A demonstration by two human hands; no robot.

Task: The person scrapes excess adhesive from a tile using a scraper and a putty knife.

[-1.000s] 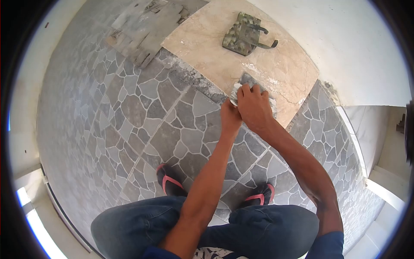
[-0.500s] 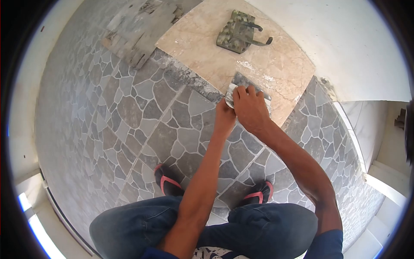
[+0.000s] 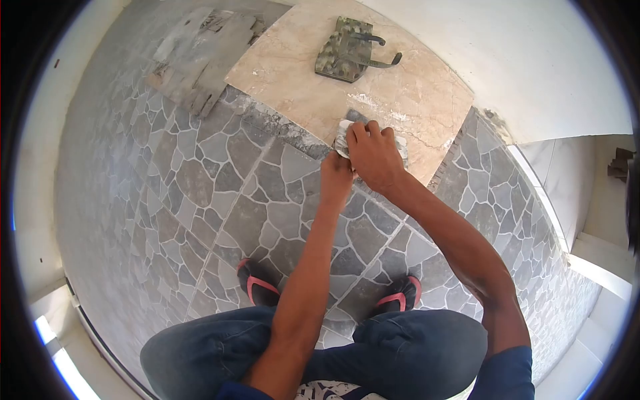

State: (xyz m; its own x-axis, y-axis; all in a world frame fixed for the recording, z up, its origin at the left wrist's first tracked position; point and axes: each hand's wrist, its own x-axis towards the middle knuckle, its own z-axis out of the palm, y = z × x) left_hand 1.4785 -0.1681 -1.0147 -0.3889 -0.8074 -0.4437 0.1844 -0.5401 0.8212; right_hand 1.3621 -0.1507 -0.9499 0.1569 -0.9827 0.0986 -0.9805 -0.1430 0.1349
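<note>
My right hand (image 3: pixel 372 155) lies palm down with its fingers curled over a small grey and white piece (image 3: pixel 343 137), pressed onto the near edge of a beige marble tile (image 3: pixel 293 73). My left hand (image 3: pixel 335 175) sits against the piece's near left side, touching my right hand. Its fingers are hidden, so its grip is unclear. Most of the piece is covered by my right hand. White smears (image 3: pixel 373 107) mark the beige tile just beyond it.
A camouflage-patterned tool with dark hooked handles (image 3: pixel 347 57) lies farther back on the beige tile. A rough grey mortar patch (image 3: pixel 193 60) is at the far left. Grey stone-pattern floor (image 3: pixel 200 173) surrounds my sandalled feet (image 3: pixel 257 283). A white wall (image 3: pixel 533 67) rises at right.
Both hands stay on the piece at the tile's edge. The whole view has drifted slightly left and up.
</note>
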